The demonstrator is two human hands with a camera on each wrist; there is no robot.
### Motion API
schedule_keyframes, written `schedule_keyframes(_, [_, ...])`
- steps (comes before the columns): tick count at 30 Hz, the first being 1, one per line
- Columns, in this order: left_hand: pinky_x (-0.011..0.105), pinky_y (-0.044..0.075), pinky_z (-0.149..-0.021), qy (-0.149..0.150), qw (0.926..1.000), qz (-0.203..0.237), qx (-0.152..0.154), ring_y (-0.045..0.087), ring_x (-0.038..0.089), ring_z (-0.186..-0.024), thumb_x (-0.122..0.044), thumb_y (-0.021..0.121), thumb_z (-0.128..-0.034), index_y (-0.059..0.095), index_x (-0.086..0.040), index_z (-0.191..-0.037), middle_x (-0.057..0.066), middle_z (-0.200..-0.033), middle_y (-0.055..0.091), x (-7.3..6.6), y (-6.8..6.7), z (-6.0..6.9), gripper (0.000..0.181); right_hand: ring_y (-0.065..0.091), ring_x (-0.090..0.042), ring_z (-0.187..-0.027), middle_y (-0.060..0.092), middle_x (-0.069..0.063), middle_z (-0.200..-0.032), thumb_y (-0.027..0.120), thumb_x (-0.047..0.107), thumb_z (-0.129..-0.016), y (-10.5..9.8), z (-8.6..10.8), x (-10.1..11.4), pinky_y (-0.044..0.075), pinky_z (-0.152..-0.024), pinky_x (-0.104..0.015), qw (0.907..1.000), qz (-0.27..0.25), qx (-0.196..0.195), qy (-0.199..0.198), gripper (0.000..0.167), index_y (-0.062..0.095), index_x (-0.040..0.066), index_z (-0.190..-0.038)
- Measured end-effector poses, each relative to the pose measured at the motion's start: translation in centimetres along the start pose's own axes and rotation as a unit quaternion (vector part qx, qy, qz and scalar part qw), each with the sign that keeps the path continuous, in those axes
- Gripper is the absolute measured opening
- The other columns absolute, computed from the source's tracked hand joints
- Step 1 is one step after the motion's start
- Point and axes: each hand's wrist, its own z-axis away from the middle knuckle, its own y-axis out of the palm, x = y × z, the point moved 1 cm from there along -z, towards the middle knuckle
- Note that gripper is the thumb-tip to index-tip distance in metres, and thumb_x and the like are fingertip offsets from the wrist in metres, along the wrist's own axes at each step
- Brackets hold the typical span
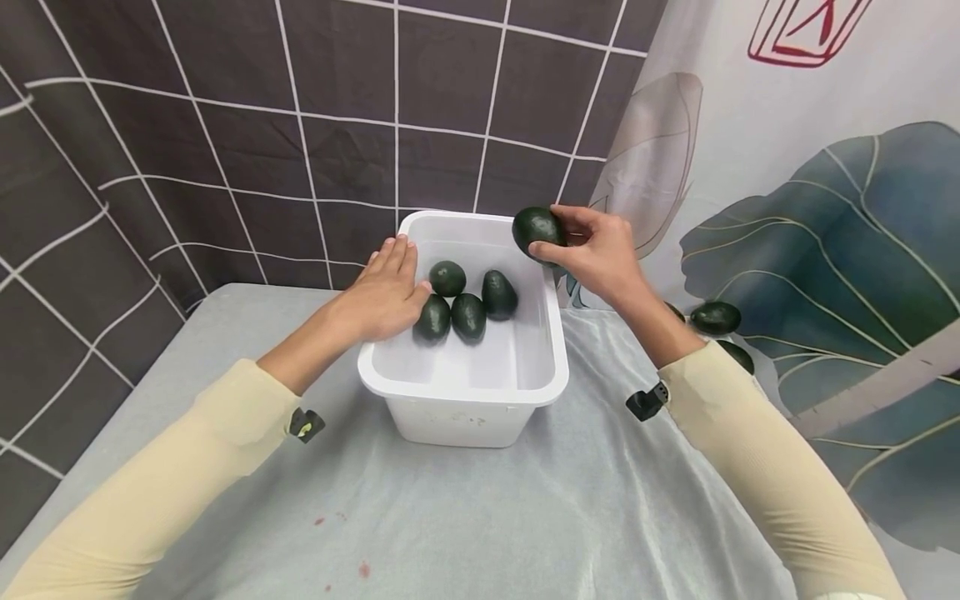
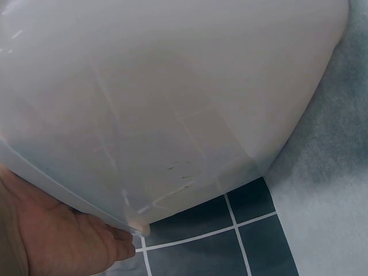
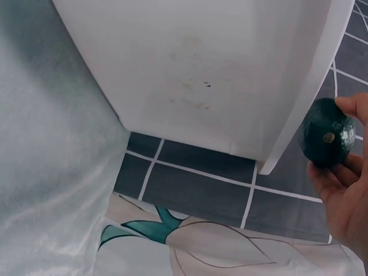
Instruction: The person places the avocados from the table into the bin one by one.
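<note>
A: And there's the avocado, up by the white tub's far right corner, pinched between the thumb and fingers of the right hand!

B: Lovely hold, around the fat middle. It looks firm and fairly light, I'd say, but that glossy skin could slip, and a hard squeeze or a drop might bruise it.

A: The stem scar (a neat little button in the right wrist view) sits clear of the fingertips. And the left hand?

B: Grasping nothing! It lies on the tub's left rim, fingers straight, thumb over the inside.

A: Inside, four more avocados bunch towards the left and middle, so the bare floor at the near end looks the gentler landing.

B: The raised rim is the obstacle, right beside that fruit; whether they touch, I can't tell.

A: Out on the cloth-covered bench, spare avocados lie to the right, partly masked by the right forearm, with the dark checked curtain close behind the tub.
</note>
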Motion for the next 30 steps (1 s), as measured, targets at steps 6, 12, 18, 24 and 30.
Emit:
schedule_keyframes(6, [0.056,-0.005,-0.146,0.000,1.0000,0.000,-0.002,-0.013,0.046,-0.177,-0.039,0.025,-0.1193,-0.002,0.011,-0.176,0.029,-0.187,-0.014,-0.1,0.0,0.0,0.080,0.083,-0.035,-0.121,0.081,-0.019,-0.138,0.095,0.028,-0.090,0.6,0.0,0.0,0.054,-0.084,-0.006,0.9998,0.010,0.018,-0.007,0.064,0.075,0.006,-0.147])
schedule_keyframes(12, [0.056,-0.004,-0.146,0.000,1.0000,-0.001,-0.005,-0.013,0.046,-0.177,-0.038,0.027,-0.1191,-0.001,0.011,-0.176,0.030,-0.187,-0.013,-0.1,0.1,0.0,0.080,0.084,-0.034,-0.118,0.083,-0.018,-0.135,0.095,0.029,-0.088,1.3,-0.1,0.0,0.054,-0.084,-0.009,0.9993,0.007,0.037,-0.006,0.066,0.075,0.007,-0.147])
schedule_keyframes(18, [0.056,-0.005,-0.146,-0.004,1.0000,0.001,-0.002,-0.013,0.045,-0.178,-0.039,0.026,-0.1192,-0.002,0.010,-0.176,0.029,-0.187,-0.014,0.0,0.1,0.0,0.080,0.084,-0.034,-0.115,0.084,-0.019,-0.130,0.096,0.028,-0.087,2.2,-0.2,-0.2,0.055,-0.083,-0.009,0.9985,0.008,0.053,-0.002,0.067,0.076,0.006,-0.146])
schedule_keyframes(24, [0.056,-0.005,-0.146,-0.002,1.0000,-0.001,0.000,-0.013,0.046,-0.177,-0.039,0.025,-0.1193,-0.003,0.010,-0.176,0.029,-0.187,-0.014,-0.1,0.0,0.0,0.080,0.084,-0.035,-0.117,0.083,-0.021,-0.132,0.095,0.028,-0.088,2.7,-0.3,-0.3,0.061,-0.091,-0.020,0.9978,0.013,0.066,-0.003,0.068,0.074,0.002,-0.147])
schedule_keyframes(30, [0.056,-0.005,-0.146,-0.002,1.0000,-0.001,-0.002,-0.013,0.046,-0.177,-0.039,0.026,-0.1194,-0.002,0.010,-0.176,0.029,-0.187,-0.014,0.0,0.1,0.0,0.080,0.083,-0.033,-0.116,0.084,-0.020,-0.130,0.095,0.031,-0.088,3.0,-0.5,-0.5,0.062,-0.099,-0.037,0.9970,0.048,0.060,-0.013,0.068,0.075,0.004,-0.147])
